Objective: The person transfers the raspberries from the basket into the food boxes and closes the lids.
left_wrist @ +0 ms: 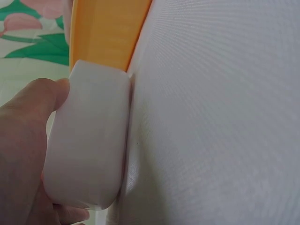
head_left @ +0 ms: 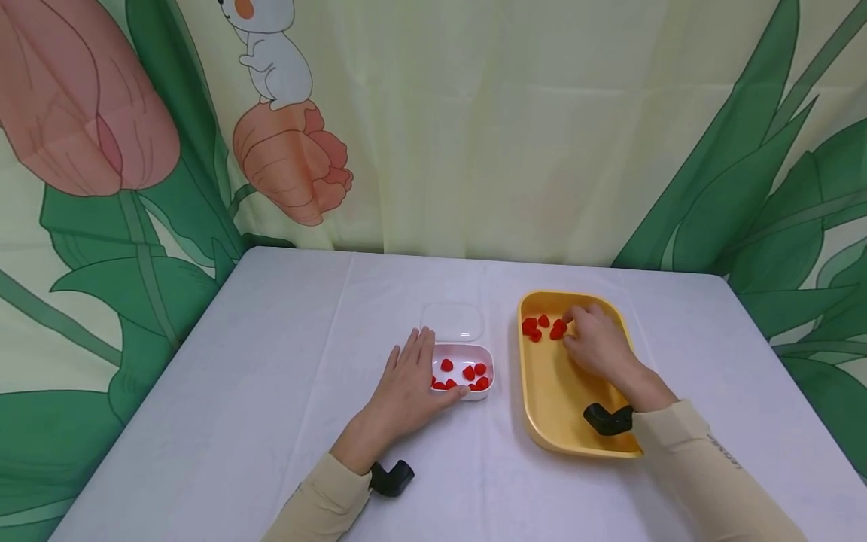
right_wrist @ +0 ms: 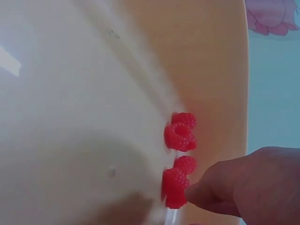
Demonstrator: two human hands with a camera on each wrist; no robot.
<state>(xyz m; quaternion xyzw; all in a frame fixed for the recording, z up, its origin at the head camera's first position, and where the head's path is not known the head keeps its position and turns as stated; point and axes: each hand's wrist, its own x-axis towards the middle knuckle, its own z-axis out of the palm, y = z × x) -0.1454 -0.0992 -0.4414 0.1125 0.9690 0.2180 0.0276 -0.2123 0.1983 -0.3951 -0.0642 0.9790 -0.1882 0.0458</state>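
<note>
My left hand (head_left: 406,384) rests at the left side of a small white box (head_left: 493,376), fingers fairly straight and thumb along its near rim. In the left wrist view that thumb (left_wrist: 42,96) touches the box's edge. Several red raspberries (head_left: 469,373) lie inside the box. To the right, my right hand (head_left: 599,342) reaches into a yellow tray (head_left: 549,406), its finger and thumb spread beside raspberries (head_left: 558,327) at the far end. A fingertip touches the lowest raspberry (right_wrist: 176,199) in the right wrist view; the other fingers are hidden there.
Behind the box lies a clear plastic lid (head_left: 452,322) on the white-covered table (head_left: 284,339). More raspberries (head_left: 531,327) sit near the tray's far left corner. Black wrist mounts (head_left: 391,479) show at both cuffs. A printed curtain (head_left: 508,150) hangs behind the table.
</note>
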